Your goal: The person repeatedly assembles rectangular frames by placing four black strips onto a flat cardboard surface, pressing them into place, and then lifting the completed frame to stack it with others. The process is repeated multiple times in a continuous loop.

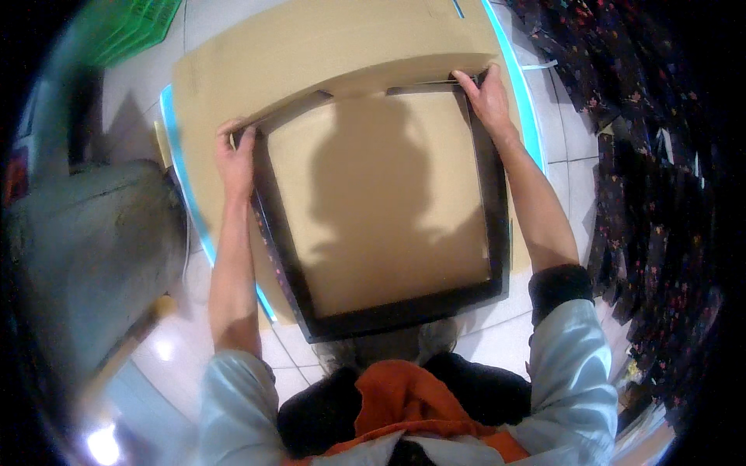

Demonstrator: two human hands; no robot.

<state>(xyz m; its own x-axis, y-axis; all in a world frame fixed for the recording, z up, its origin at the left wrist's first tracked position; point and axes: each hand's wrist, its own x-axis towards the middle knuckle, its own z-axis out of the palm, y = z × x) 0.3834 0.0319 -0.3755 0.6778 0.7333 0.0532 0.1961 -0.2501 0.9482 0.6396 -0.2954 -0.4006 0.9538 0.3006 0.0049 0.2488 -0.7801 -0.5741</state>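
A black four-sided frame (pixel 404 313) stands in front of me, surrounding a flat brown panel (pixel 365 272). Along its far side a brown, curved strip of board (pixel 388 68) rises from one corner to the other. My left hand (pixel 235 163) is closed on the far left corner, thumb inside and fingers outside. At the far right corner my right hand (pixel 489 101) grips in the same way, thumb and forefinger on the edge. Underneath lies a large brown cardboard sheet (pixel 225 74). My shadow covers the middle of the panel.
Light blue edging (pixel 524 109) shows beneath the cardboard on pale floor tiles (pixel 571 116). Dark floral cloth (pixel 645 194) hangs or lies in folds at the right. A green plastic crate (pixel 136 31) is far left, and a grey-green bulky object (pixel 101 248) stands at the left.
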